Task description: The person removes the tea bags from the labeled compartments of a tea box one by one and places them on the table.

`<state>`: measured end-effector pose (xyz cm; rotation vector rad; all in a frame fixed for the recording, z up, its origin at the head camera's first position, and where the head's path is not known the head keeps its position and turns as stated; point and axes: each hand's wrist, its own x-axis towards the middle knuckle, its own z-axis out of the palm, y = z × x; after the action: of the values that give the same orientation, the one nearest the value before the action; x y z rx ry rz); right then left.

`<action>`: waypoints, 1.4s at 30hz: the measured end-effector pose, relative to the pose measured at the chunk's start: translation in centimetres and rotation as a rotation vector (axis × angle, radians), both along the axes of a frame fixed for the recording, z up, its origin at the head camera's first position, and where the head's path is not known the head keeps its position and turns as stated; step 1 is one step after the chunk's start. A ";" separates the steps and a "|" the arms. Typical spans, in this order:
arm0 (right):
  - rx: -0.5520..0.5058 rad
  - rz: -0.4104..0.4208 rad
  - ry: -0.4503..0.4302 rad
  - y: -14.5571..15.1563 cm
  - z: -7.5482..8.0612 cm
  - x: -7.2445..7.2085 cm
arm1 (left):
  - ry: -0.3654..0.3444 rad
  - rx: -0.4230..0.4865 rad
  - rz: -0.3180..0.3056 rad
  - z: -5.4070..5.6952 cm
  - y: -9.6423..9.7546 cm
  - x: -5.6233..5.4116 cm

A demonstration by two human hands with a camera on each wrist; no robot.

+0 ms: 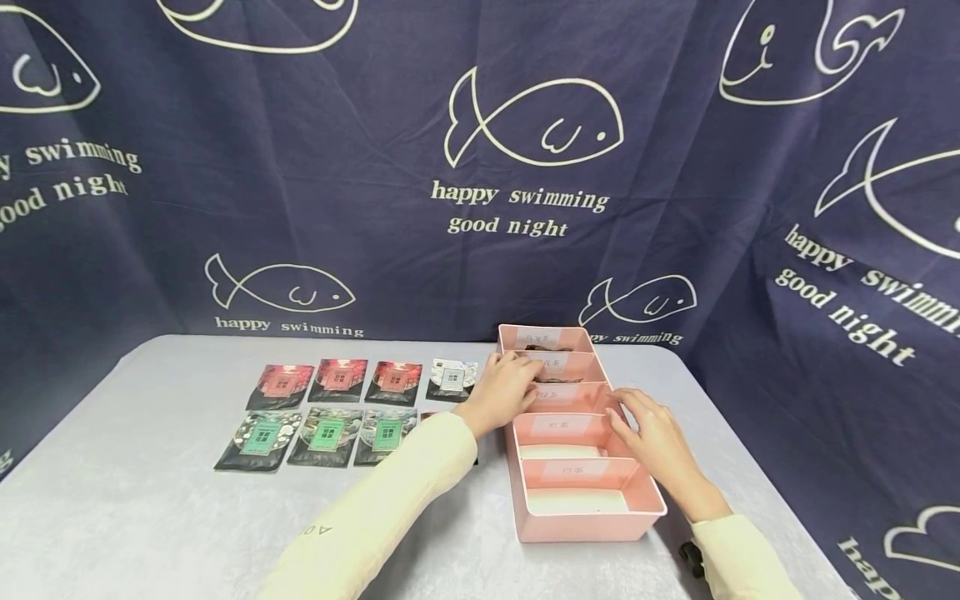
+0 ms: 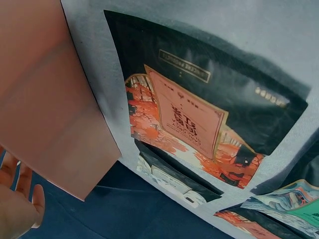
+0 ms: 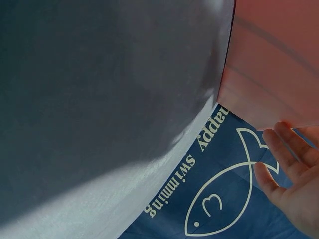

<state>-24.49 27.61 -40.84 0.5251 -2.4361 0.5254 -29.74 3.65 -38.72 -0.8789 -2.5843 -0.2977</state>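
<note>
A long pink divided box (image 1: pixel 588 527) stands on the table, with labelled compartments. My left hand (image 1: pixel 501 392) reaches over its left rim, fingers at a compartment near the far end; no packet shows in its grasp. Dark packets (image 1: pixel 551 348) lie in the two far compartments, partly hidden. My right hand (image 1: pixel 660 437) rests at the right rim, fingers extended and thumb over the edge. In the right wrist view its fingers (image 3: pixel 294 144) touch the pink wall. Below my left forearm lies a red-and-black tea packet (image 2: pixel 192 117), mostly hidden in the head view.
Left of the box, two rows of tea packets lie flat: red ones (image 1: pixel 339 381), a white one (image 1: pixel 452 379) and green-labelled ones (image 1: pixel 324 436). The grey table (image 1: pixel 135 500) ends at a dark blue fish-print curtain (image 1: pixel 390 208). A small black object (image 1: pixel 692 558) sits by the right sleeve.
</note>
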 end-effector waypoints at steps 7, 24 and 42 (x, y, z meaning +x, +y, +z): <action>-0.009 0.017 0.010 -0.1 -0.1 0.0 | -0.010 0.050 0.026 0.5 -0.2 0.4; -0.009 0.015 0.015 0.0 -0.4 0.0 | 0.090 0.157 0.003 1.6 -0.9 0.5; -0.010 0.012 0.013 0.1 -0.2 -0.1 | 0.053 0.256 -0.070 6.7 -3.8 2.5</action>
<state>-24.56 27.71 -41.09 0.5372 -2.4183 0.5368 -27.28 -0.13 -32.06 -0.8710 -2.4021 -0.6012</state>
